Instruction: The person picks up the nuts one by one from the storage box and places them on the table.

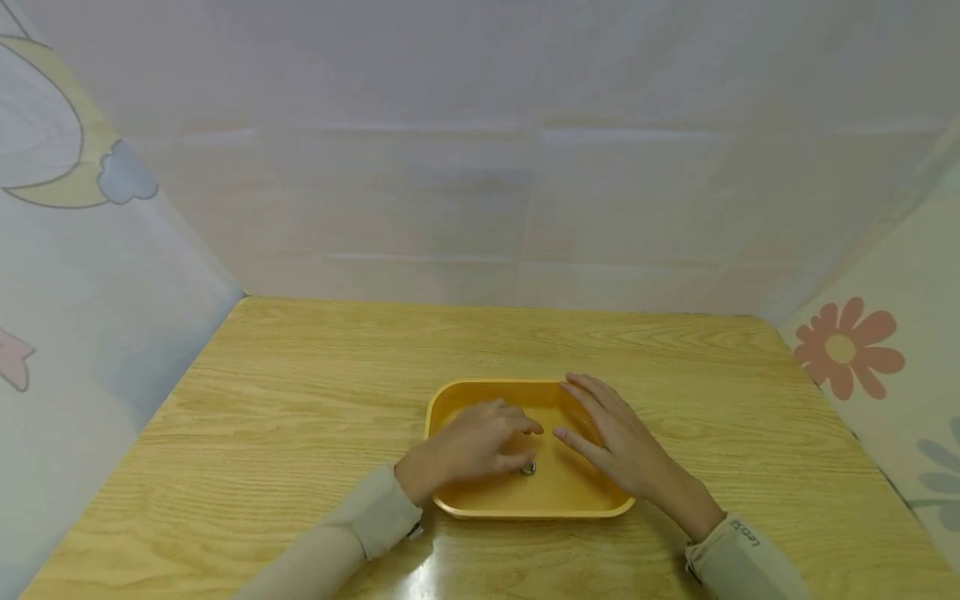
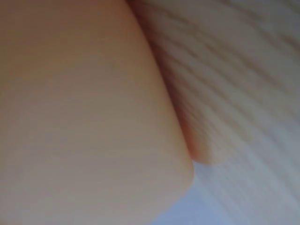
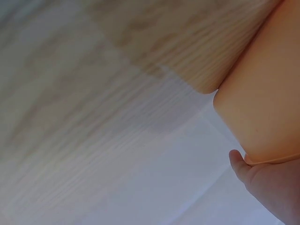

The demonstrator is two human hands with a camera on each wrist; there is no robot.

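A yellow plastic tray (image 1: pixel 536 510) lies on the wooden table, its corners rounded. Inside it, near the middle, sits a small shiny metal piece (image 1: pixel 528 468), too small to make out its kind. My left hand (image 1: pixel 472 446) reaches over the tray's left side, fingers loosely bent, thumb apart from the index finger and right by the metal piece. Over the right rim lies my right hand (image 1: pixel 622 442), its fingers nearly straight and spread, nothing in its grasp. The right wrist view shows part of that hand (image 3: pixel 276 187) at the tray wall (image 3: pixel 265 89).
The wood-grain table (image 1: pixel 315 392) stretches out around the tray. A pale curtain (image 1: pixel 480 200) hangs behind it. Side sheets carry a moon (image 1: pixel 82 133) at left and a red flower (image 1: pixel 847 348) at right. The tray's outer wall (image 2: pixel 84 112) fills much of the left wrist view.
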